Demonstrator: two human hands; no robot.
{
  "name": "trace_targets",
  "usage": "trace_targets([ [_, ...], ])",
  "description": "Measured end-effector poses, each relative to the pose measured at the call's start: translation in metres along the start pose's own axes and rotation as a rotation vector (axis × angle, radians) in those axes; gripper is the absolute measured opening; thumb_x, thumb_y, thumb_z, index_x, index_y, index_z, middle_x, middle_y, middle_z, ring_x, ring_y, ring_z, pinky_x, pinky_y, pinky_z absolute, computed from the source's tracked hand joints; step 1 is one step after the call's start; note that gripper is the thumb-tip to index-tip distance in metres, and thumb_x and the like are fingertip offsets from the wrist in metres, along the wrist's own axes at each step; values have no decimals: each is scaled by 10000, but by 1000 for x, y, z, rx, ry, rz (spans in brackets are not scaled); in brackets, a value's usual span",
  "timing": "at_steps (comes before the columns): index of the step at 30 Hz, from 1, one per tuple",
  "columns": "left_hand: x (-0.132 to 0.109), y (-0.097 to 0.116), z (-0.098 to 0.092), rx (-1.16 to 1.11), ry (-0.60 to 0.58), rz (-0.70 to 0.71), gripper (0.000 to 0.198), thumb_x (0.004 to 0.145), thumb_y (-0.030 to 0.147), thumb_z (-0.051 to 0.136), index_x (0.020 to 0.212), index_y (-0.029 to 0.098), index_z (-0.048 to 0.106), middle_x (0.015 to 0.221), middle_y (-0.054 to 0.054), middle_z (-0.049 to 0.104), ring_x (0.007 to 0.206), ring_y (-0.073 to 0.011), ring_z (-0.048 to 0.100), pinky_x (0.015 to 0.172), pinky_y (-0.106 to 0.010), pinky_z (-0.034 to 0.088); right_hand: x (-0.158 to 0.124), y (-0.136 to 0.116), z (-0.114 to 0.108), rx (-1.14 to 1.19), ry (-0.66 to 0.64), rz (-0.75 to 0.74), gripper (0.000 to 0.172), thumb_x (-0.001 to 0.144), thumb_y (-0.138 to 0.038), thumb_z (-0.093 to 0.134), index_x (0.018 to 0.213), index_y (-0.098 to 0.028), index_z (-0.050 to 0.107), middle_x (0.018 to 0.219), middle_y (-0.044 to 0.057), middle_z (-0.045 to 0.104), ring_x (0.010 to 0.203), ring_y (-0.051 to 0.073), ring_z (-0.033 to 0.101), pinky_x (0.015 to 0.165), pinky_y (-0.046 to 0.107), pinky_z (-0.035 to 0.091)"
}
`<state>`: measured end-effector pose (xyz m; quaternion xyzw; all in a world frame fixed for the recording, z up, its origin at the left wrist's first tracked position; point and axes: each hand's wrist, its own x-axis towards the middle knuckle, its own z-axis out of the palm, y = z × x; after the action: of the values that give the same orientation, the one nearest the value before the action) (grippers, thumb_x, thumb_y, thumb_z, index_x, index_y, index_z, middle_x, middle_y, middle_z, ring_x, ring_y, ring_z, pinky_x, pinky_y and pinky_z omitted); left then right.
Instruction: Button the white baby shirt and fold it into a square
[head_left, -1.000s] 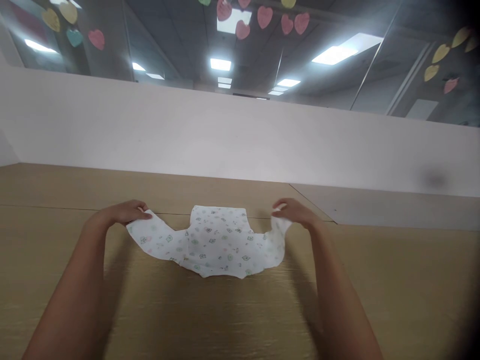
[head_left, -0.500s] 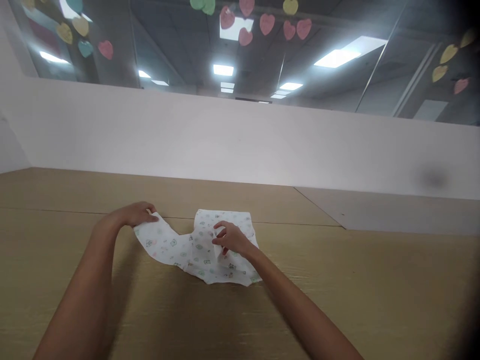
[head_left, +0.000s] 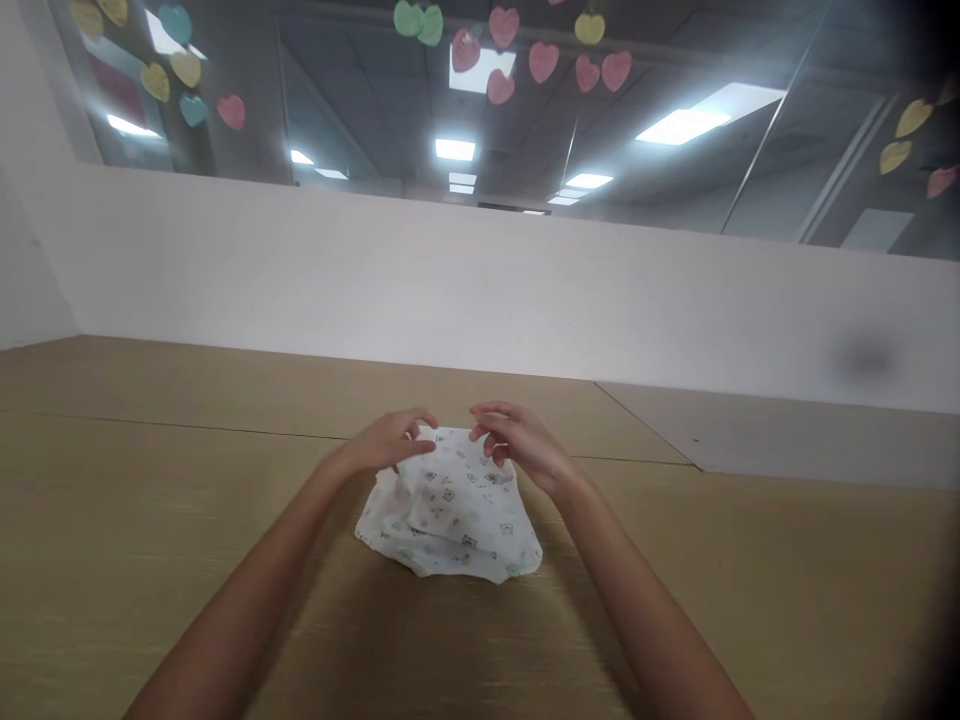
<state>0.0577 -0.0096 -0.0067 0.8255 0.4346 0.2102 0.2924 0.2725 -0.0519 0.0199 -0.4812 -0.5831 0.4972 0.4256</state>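
A small white baby garment (head_left: 450, 518) with a tiny printed pattern lies folded on the wooden table (head_left: 150, 520), both sleeves turned in over its body. My left hand (head_left: 390, 440) rests at the garment's far left corner, fingers pinched on the folded-in sleeve. My right hand (head_left: 517, 440) hovers at the far right corner with its fingers curled and slightly apart, touching or just above the cloth's top edge.
A low white partition wall (head_left: 480, 290) runs along the table's far side. Above it, glass shows ceiling lights and coloured paper hearts (head_left: 540, 60). A grey panel (head_left: 787, 440) adjoins the wooden top at the right.
My right hand folded the right sleeve inward and moved back to the far edge. My left hand brought the left sleeve across onto the garment's body. The garment is now a compact bundle.
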Motion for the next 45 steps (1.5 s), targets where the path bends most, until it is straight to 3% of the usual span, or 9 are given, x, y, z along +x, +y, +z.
trace_targets([
  [5,14,13,59,6,-60,99,419,777,423,486,1144,221,490,830,-27,574,699,-147,547,614,-261,425,-3,-4,-8,3,26,-29,315,762,-306,597,1028,-144,551,778,53,624,505,70,487,426,177,396],
  [8,15,11,72,-35,-166,98,514,761,405,531,1232,230,423,928,-48,612,776,-169,581,663,-271,439,-4,-6,-7,-29,13,-22,292,773,-299,581,1021,-147,557,788,56,625,501,68,491,431,177,404],
  [11,13,7,57,-66,-209,86,507,775,421,509,1233,221,423,1002,-62,620,823,-179,594,657,-265,449,-7,-10,-9,-116,-23,-35,264,800,-311,547,1009,-148,554,792,63,627,527,74,515,434,168,413],
  [14,8,-2,27,48,-131,16,326,788,371,462,1034,179,556,960,-76,634,813,-179,593,642,-256,439,-8,-9,-18,-379,-101,-11,238,799,-339,557,918,-134,572,778,75,637,541,85,541,425,161,417],
  [18,-2,-18,-1,291,-193,-205,158,641,227,535,782,174,585,784,-52,648,726,-187,592,587,-251,416,-4,5,-37,-855,-247,284,197,731,-284,637,677,-110,561,621,71,616,495,115,560,418,191,450],
  [22,-4,-32,3,128,-404,-375,175,560,213,567,722,188,506,637,-18,633,622,-190,602,518,-252,446,4,26,-48,-947,-330,577,179,718,-217,633,618,-98,545,514,64,574,509,163,590,461,255,508],
  [27,5,-47,21,72,-498,-486,272,497,258,663,676,192,469,590,-26,633,541,-194,597,489,-286,488,13,46,-53,-839,-470,728,201,660,-213,693,590,-90,550,522,73,588,493,151,588,471,233,513],
  [36,7,-55,27,71,-534,-522,352,491,239,687,777,189,489,506,-14,592,496,-206,595,464,-304,505,18,55,-49,-701,-578,705,217,553,-118,710,640,-103,512,492,55,593,502,169,608,465,256,520],
  [45,-2,-35,-2,-225,-469,-218,232,615,246,561,811,144,631,680,-23,590,636,-158,574,575,-273,499,11,41,-71,-516,-551,357,245,612,-194,614,831,-113,689,816,63,655,673,161,622,564,252,542],
])
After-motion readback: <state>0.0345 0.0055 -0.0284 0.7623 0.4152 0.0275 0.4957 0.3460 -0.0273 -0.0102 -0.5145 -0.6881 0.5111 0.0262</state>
